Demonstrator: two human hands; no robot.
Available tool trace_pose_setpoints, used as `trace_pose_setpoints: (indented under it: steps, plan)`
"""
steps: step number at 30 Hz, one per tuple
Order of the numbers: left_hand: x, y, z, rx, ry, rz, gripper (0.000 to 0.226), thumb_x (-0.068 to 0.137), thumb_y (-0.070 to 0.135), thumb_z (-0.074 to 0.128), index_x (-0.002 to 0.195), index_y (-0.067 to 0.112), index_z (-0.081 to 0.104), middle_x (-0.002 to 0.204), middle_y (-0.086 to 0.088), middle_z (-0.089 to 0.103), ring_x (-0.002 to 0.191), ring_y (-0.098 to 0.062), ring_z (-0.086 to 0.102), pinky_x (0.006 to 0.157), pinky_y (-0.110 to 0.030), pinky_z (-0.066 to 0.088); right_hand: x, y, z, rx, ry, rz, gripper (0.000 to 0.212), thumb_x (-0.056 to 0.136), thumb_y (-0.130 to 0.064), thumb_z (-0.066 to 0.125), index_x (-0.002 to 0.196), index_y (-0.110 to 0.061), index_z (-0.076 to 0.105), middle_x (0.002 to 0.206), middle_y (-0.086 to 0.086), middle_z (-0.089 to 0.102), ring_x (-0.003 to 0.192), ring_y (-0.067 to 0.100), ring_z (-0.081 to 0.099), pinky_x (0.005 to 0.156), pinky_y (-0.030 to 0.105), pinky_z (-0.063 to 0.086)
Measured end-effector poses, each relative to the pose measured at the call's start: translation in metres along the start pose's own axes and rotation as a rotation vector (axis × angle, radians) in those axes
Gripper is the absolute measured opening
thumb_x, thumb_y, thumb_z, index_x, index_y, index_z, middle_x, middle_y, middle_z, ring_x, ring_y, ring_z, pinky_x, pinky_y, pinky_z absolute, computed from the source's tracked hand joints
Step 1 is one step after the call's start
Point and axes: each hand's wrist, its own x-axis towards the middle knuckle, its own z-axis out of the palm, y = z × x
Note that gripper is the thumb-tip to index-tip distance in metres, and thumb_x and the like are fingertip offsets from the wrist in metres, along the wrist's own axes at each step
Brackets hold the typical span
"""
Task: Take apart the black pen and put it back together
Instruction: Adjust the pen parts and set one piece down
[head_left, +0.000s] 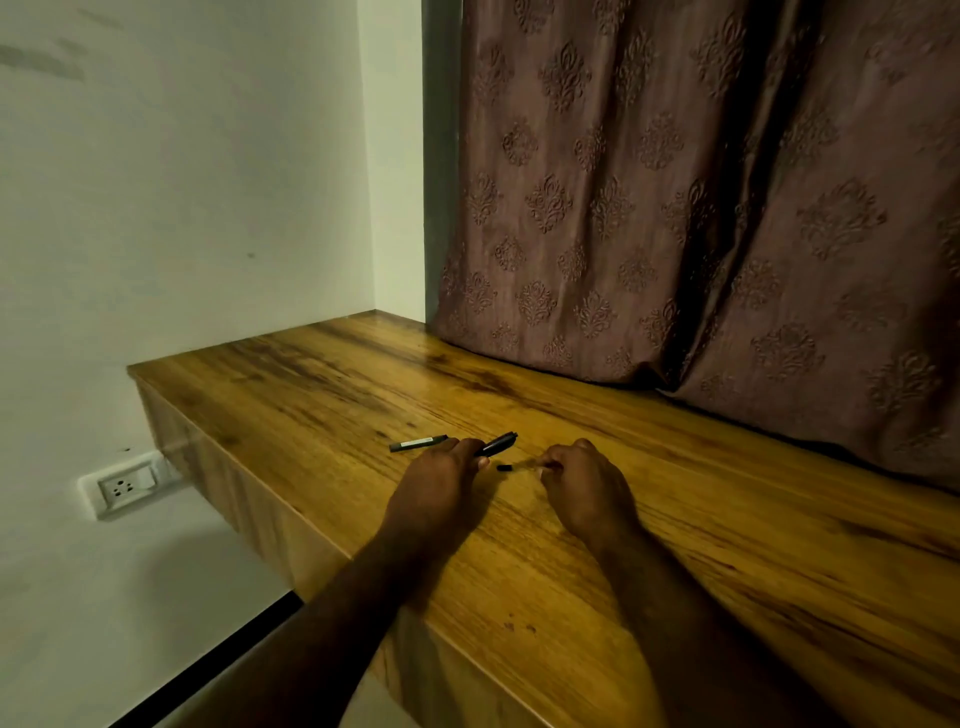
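Black pen (488, 448) is recorded in parts. A loose sleeve (418, 442) lies flat on the desk (675, 519), just left of the left hand (441, 483). The barrel (504, 440) is gripped in that hand's curled fingers, axis slanting up-right. Right of the left hand, a thin refill (511, 467) is pinched by the right hand (576, 483), dark tip pointed leftward, near the barrel but apart. The barrel's mouth is hidden.

Black pen barrel (418, 443) lies flat, another pen piece (498, 443) tilted nearby.
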Motion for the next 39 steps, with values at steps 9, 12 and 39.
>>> trace_pose_setpoints:
  steps: [9, 12, 39]
  plan:
    - [0.001, -0.001, 0.001, -0.013, -0.004, -0.004, 0.055, 0.087, 0.057, 0.027, 0.1, 0.017, 0.063, 0.088, -0.005, 0.064, 0.076, -0.021, 0.06, 0.062, -0.03, 0.042, 0.001, 0.002, 0.0, 0.123, 0.058, 0.011, 0.012, 0.098, -0.019, 0.05, 0.09, -0.023, 0.058, 0.092, -0.004, 0.064, 0.081, 0.016, 0.059, 0.068, 0.031, 0.049]
    - [0.001, -0.003, 0.003, 0.016, 0.0, -0.004, 0.043, 0.089, 0.05, 0.036, 0.099, 0.018, 0.063, 0.087, -0.004, 0.064, 0.075, -0.021, 0.06, 0.061, -0.03, 0.042, -0.001, 0.0, -0.004, 0.475, 0.109, 0.013, 0.01, 0.096, -0.015, 0.054, 0.092, -0.016, 0.063, 0.087, -0.002, 0.066, 0.079, 0.012, 0.06, 0.061, 0.022, 0.043]
    - [0.0, -0.007, 0.005, 0.057, 0.029, 0.054, 0.031, 0.092, 0.048, 0.05, 0.093, 0.02, 0.064, 0.079, -0.001, 0.065, 0.067, -0.019, 0.06, 0.058, -0.033, 0.046, -0.005, -0.017, 0.0, 0.924, -0.047, 0.004, 0.011, 0.092, 0.0, 0.057, 0.091, -0.007, 0.064, 0.081, 0.015, 0.069, 0.063, 0.014, 0.056, 0.057, 0.026, 0.046]
